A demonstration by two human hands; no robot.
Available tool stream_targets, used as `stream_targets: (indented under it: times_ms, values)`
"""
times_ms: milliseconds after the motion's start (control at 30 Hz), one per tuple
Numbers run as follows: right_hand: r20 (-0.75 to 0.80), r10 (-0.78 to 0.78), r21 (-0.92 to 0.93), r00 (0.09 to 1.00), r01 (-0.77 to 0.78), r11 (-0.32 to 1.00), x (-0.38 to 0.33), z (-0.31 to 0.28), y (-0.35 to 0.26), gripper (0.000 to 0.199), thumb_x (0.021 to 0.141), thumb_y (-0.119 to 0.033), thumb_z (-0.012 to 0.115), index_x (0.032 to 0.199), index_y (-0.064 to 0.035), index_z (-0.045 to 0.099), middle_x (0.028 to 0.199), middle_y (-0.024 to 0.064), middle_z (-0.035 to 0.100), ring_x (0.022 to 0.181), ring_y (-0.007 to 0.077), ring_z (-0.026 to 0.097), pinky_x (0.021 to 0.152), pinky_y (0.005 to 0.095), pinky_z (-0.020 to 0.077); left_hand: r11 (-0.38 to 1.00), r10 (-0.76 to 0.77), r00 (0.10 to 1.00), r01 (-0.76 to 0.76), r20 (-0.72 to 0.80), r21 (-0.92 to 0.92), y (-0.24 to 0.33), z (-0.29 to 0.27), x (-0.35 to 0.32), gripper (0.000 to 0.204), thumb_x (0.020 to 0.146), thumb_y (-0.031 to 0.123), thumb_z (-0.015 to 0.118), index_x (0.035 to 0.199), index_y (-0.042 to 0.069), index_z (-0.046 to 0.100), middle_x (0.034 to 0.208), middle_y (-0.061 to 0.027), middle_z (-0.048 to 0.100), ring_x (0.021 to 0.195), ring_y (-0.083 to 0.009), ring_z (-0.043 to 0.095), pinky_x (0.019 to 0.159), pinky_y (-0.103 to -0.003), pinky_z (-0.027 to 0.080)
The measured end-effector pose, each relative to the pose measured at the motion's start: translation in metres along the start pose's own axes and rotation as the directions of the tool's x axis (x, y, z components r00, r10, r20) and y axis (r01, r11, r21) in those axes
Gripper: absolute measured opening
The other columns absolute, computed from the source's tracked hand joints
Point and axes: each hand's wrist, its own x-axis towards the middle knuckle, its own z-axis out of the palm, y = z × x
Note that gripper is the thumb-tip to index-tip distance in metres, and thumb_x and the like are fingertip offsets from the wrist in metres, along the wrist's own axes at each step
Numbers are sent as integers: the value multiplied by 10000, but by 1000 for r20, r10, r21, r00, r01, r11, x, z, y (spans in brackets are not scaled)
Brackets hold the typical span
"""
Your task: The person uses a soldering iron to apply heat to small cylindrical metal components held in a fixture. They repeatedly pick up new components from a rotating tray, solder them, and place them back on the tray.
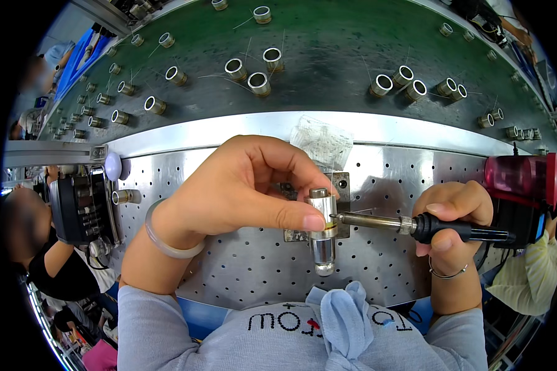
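My left hand (pixel 241 191) pinches a small shiny metal cylinder (pixel 322 230) that stands upright in a fixture plate (pixel 342 185) on the perforated metal bench (pixel 254 266). A pale bangle sits on that wrist. My right hand (pixel 455 213) grips the black handle of a soldering iron (pixel 408 224), held level. Its metal tip touches the cylinder's side, close to my left thumb.
A green conveyor belt (pixel 328 43) behind the bench carries several short metal rings with thin wires. A clear plastic bag (pixel 322 141) lies on the steel rim. A red and black holder (pixel 523 185) stands at right, a black device (pixel 80 204) at left. Other people sit on both sides.
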Motion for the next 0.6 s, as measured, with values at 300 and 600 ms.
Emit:
stream_targets:
  times_ms: [300, 600]
  values:
    - [-50, 45, 87, 998, -41, 995, -1, -2, 0, 306, 653, -46, 782, 836, -1, 540, 700, 92, 588, 586, 137, 556, 543, 240, 440, 993, 57, 998, -56, 11, -101, -4, 3, 2, 398, 640, 32, 761, 996, -83, 626, 861, -105, 622, 766, -137, 592, 700, -221, 483]
    - [-3, 40, 86, 999, -40, 995, 0, -3, 1, 307, 653, -30, 779, 843, 9, 541, 689, 83, 581, 555, 127, 534, 512, 238, 416, 995, 29, 1000, -28, 8, -95, -3, 3, 3, 395, 641, 43, 763, 994, -77, 631, 851, -101, 624, 757, -130, 591, 685, -212, 481]
